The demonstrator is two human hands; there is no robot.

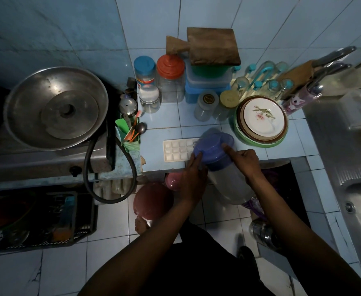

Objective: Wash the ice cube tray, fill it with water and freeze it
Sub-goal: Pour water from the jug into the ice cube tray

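**Both hands on a tilted jug over the ice cube tray**

The left hand (193, 178) is closed around the clear jug (228, 180) just below its blue lid (213, 147), one finger reaching up onto the lid's edge. The right hand (246, 160) grips the other side of the lid, forefinger laid along its rim. The jug leans forward, its lidded top over the right end of the white ice cube tray (178, 150). Whether it holds water cannot be told.

The tray lies flat at the front edge of the tiled surface (164, 124); its cells look pale, contents unclear. Right of the tray sits a green bowl (258, 144) stacked with plates (262, 118). Behind the tray stand lidded jars (170, 79), mostly empty-looking. Left of the tray is a green holder (129, 135) of utensils, and beyond it a metal pan (56, 107).
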